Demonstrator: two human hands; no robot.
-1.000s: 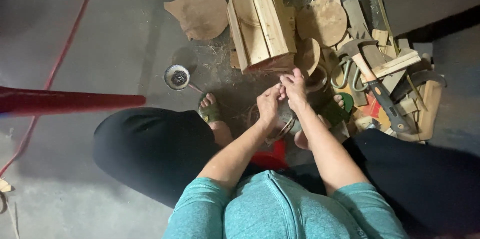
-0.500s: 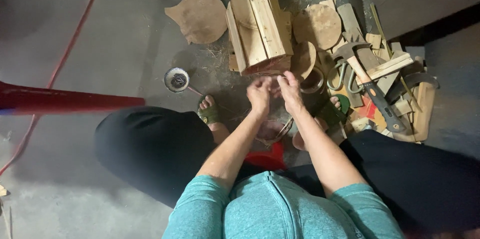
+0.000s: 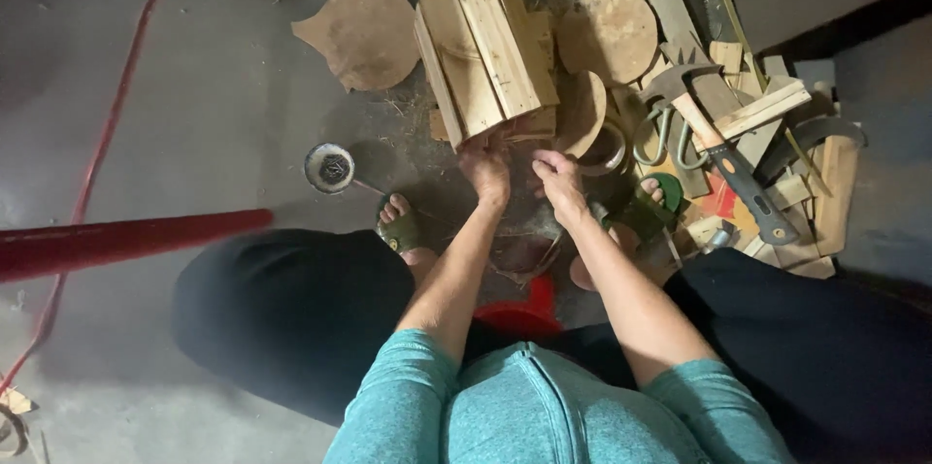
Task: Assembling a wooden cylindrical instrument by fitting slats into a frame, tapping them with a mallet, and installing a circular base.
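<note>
I sit on a low red stool (image 3: 521, 314) with both arms stretched forward. My left hand (image 3: 485, 169) reaches the near end of a bundle of wooden slats (image 3: 485, 47) standing on the floor, and its fingers grip the lower edge. Just to its right is my right hand (image 3: 558, 181), fingers curled, with nothing visible in it. A curved wooden piece (image 3: 582, 115) and a metal ring (image 3: 610, 149) lie just beyond it. Below the hands, between my feet in green sandals (image 3: 400, 231), lies a dark hoop-like piece (image 3: 529, 255).
Round wooden discs (image 3: 364, 32) (image 3: 610, 32) flank the bundle. To the right lies a heap of wood scraps (image 3: 767, 110) with a black-handled hatchet (image 3: 728, 155). A small metal bowl (image 3: 330, 168) sits to the left. Further left are a red pole (image 3: 126, 241) and a red cable (image 3: 107, 124).
Both hands have left the spot between my feet and moved forward. The left now grips the slat bundle's near end, and the hands have parted slightly.
</note>
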